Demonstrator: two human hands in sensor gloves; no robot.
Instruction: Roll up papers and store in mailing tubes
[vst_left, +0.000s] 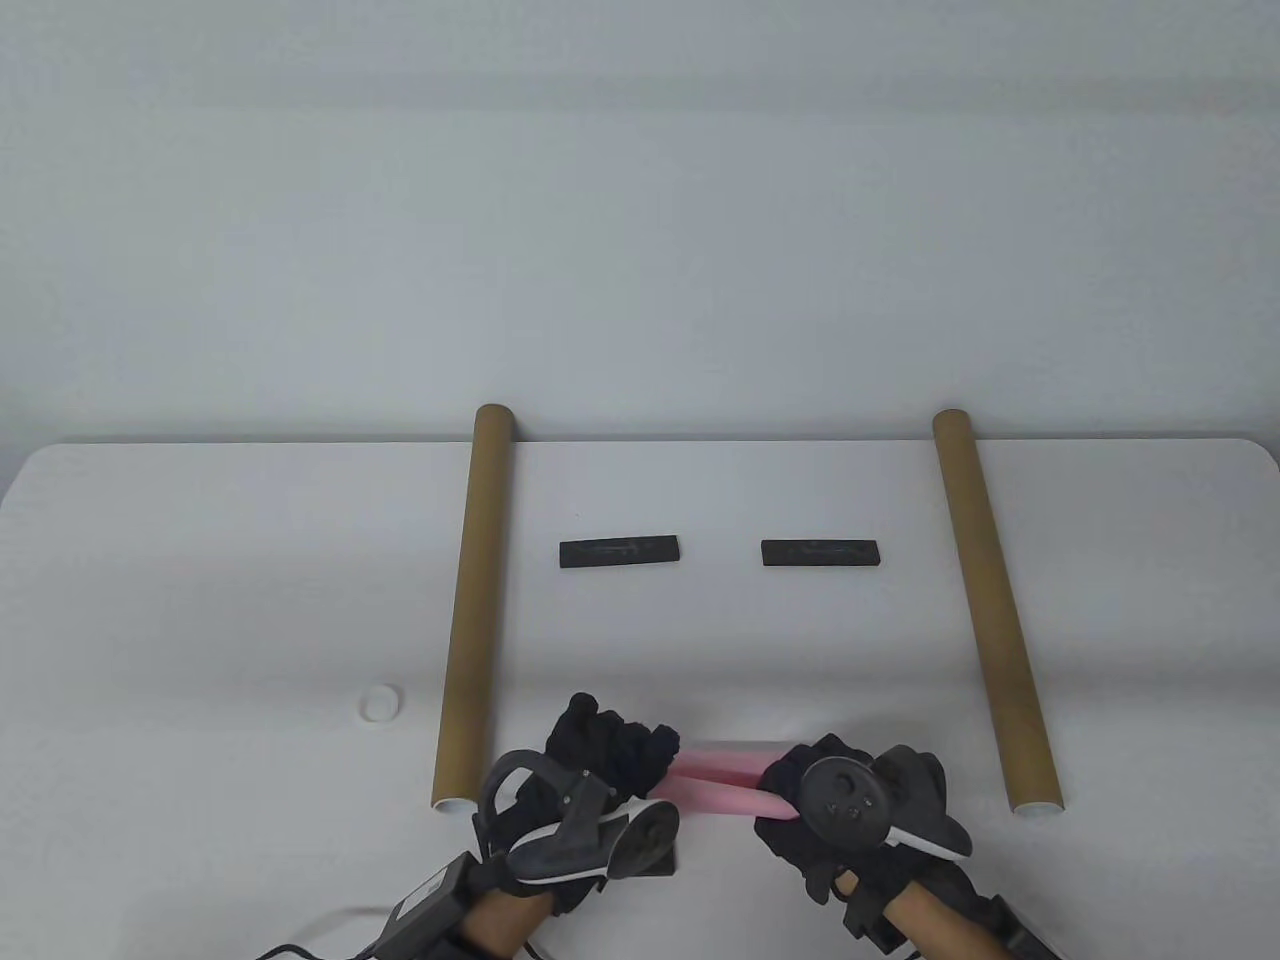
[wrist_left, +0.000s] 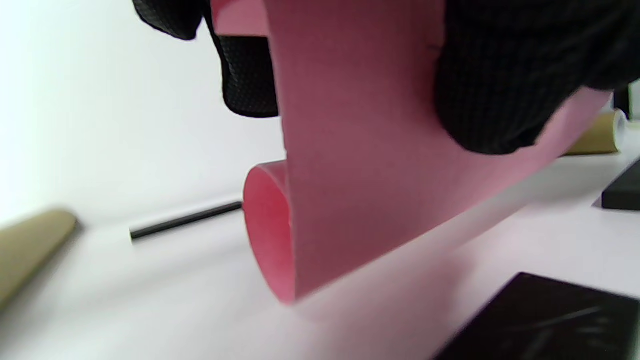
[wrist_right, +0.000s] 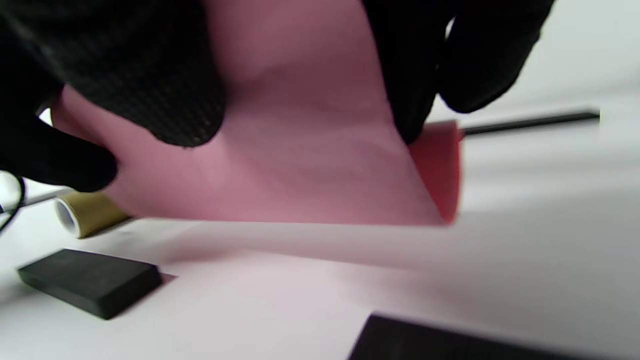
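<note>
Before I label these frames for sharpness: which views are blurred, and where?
Table view: sharp and evenly lit, both cardboard tubes crisp. Left wrist view: the pink paper fairly clear, the background tube and black blocks soft. Right wrist view: the paper's lower edge and near black block blurred.

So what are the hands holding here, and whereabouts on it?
Both hold the pink paper, partly rolled: the left hand grips its left end, the right hand its right end, fingers curled around the roll.
</note>
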